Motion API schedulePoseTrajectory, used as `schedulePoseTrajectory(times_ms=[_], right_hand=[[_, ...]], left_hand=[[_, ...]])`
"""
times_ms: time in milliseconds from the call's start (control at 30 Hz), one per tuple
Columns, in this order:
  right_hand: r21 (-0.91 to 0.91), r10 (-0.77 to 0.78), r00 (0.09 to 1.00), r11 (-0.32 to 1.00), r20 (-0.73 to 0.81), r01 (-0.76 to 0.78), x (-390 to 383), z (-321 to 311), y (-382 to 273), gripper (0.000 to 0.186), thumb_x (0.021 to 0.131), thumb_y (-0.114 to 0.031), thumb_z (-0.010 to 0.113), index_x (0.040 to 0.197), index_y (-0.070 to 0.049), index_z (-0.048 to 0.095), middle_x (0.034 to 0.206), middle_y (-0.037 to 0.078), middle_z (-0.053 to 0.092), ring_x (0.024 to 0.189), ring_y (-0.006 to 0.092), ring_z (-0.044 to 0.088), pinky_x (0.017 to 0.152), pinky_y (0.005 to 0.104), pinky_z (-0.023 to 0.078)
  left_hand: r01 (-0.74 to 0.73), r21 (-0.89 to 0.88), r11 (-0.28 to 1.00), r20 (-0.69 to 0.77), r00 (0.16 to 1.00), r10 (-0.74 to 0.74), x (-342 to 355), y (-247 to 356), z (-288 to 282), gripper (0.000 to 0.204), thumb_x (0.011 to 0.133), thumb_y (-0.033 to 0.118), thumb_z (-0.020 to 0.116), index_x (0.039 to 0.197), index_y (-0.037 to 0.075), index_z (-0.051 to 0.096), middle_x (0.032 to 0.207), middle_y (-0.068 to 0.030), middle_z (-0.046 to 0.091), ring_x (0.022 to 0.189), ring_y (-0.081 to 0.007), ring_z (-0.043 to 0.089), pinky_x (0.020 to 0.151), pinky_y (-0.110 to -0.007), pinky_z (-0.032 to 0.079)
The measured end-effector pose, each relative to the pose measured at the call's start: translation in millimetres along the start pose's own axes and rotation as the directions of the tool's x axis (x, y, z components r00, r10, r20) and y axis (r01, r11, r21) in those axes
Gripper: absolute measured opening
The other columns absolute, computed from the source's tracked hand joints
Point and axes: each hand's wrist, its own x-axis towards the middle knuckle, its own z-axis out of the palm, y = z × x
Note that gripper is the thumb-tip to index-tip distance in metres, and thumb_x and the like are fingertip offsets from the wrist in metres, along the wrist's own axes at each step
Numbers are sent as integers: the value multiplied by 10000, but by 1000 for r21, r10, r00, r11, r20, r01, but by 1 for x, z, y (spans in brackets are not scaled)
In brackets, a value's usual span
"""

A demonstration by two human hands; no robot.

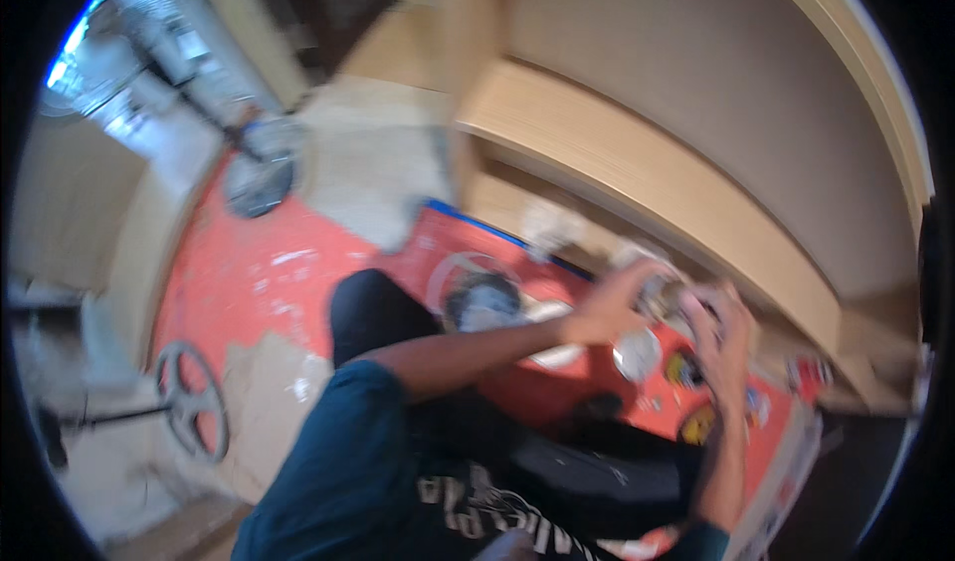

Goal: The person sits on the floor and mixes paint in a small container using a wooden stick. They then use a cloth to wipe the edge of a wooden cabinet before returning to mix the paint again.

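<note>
The left hand (pixel 609 307) and right hand (pixel 724 327) gripped a small blurred object (pixel 660 299) between them, its handling not yet complete.

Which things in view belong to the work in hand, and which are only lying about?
Apparently in use: small blurred object between left hand and right hand; perhaps white disc below.
Apparently lying about: grey spoked ring, round dark base, at left.

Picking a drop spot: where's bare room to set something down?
Bare: wooden ledge, along the brown back panel; red floor covering, white marks aside, between the knee and round stand base. Crowded: around the left hand and right hand, with a blurred item between them, white disc and yellow-black rounds below.
</note>
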Motion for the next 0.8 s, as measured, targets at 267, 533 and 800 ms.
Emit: schedulePoseTrajectory(times_ms=[267,533,800], right_hand=[[-41,-110,993,993,-38,109,-4,-11,10,111,929,-119,736,962,-17,764,915,112,751,846,280,614,784,383,514],[10,-86,982,996,-165,89,-5,-2,8,139,945,-147,721,974,-21,773,910,117,745,833,279,594,769,380,502],[-34,-27,997,999,-73,24,-1,-10,13,156,958,-171,720,966,-25,774,912,104,746,836,241,577,778,376,486]], left_hand=[[86,-21,996,97,992,-84,5,22,-3,695,757,70,862,1371,40,539,1297,-128,589,1229,-239,592,1046,-375,491],[61,10,998,88,994,-61,3,24,-9,695,749,78,870,1362,29,545,1287,-150,597,1233,-261,597,1043,-383,490],[62,8,998,60,996,-62,4,25,-9,678,759,78,862,1361,23,555,1287,-156,603,1228,-276,602,1052,-391,482]])
